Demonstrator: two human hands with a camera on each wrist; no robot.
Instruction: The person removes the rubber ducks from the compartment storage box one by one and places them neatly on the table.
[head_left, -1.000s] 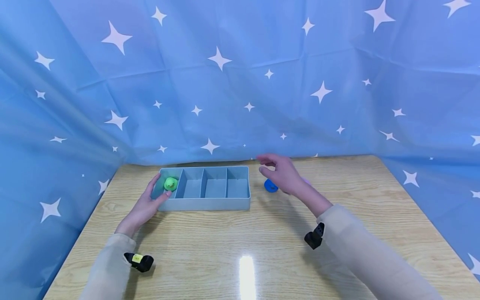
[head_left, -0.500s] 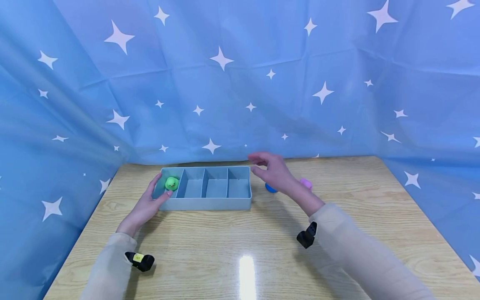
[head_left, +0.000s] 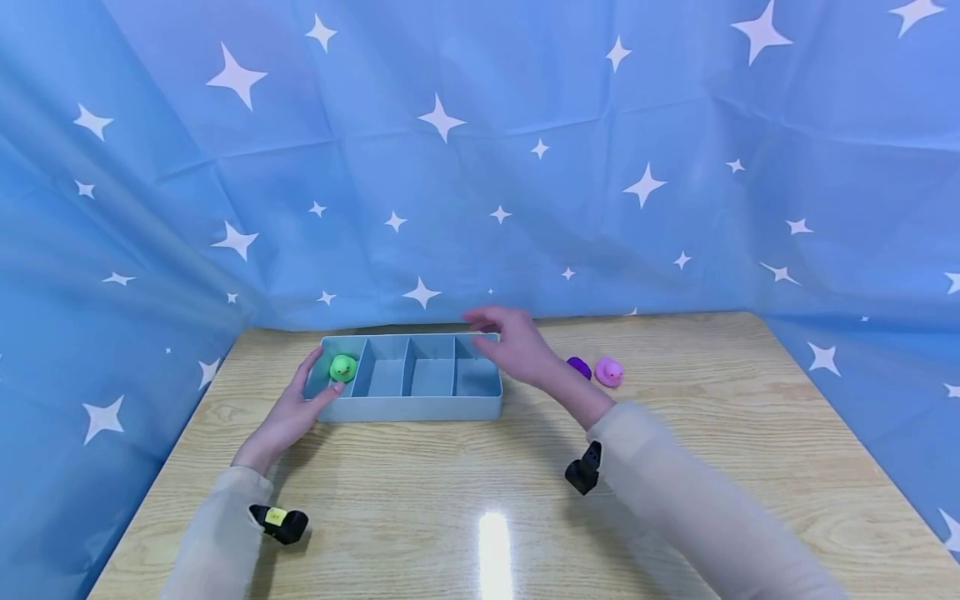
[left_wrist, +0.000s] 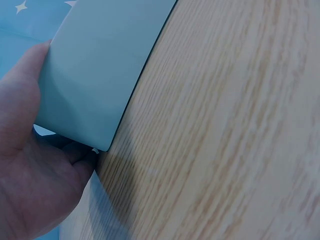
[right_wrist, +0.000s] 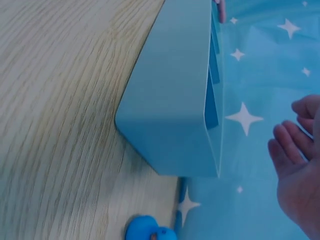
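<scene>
Starry blue cloth [head_left: 360, 167] behind a pale wooden table [head_left: 720, 375]

In the head view the cloth fills the upper half of the frame, with creases running across it, and hangs down beyond the table at both the left and right sides. White four-pointed stars [head_left: 235, 77] of mixed sizes dot it, with large ones at upper left and upper right. The table spreads over the lower half, its grain running mostly sideways, its far right corner rounded. A bright strip of glare [head_left: 494, 554] stands upright at bottom centre. The cloth also shows at upper left in the left wrist view and along the right in the right wrist view.
</scene>
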